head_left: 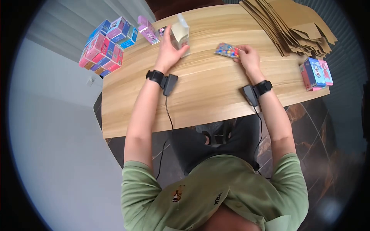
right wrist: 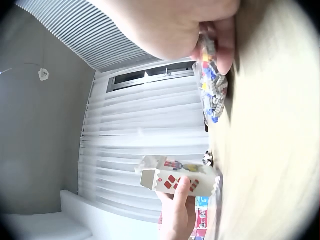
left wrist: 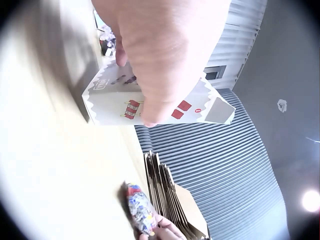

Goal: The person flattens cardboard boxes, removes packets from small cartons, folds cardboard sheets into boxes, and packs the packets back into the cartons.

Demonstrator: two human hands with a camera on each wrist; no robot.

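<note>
My left hand (head_left: 168, 52) grips a small upright cardboard box (head_left: 180, 34), its top flap standing open. In the left wrist view the white side of the box (left wrist: 112, 107) carries red printed marks, and my thumb lies across it. My right hand (head_left: 249, 58) pinches one end of a clear plastic bag (head_left: 225, 50), low over the table and right of the box. Small red, blue, yellow and grey toy building bricks (right wrist: 215, 90) show through the bag in the right wrist view. The left hand partly covers the box.
Pink and blue boxes (head_left: 103, 54) are stacked at the table's left, with a purple box (head_left: 147, 30) beside them. Brown paper bags (head_left: 285, 29) lie piled at the back right. Further boxes (head_left: 316, 73) stand near the right edge. A cable (head_left: 168, 111) trails from the left wrist.
</note>
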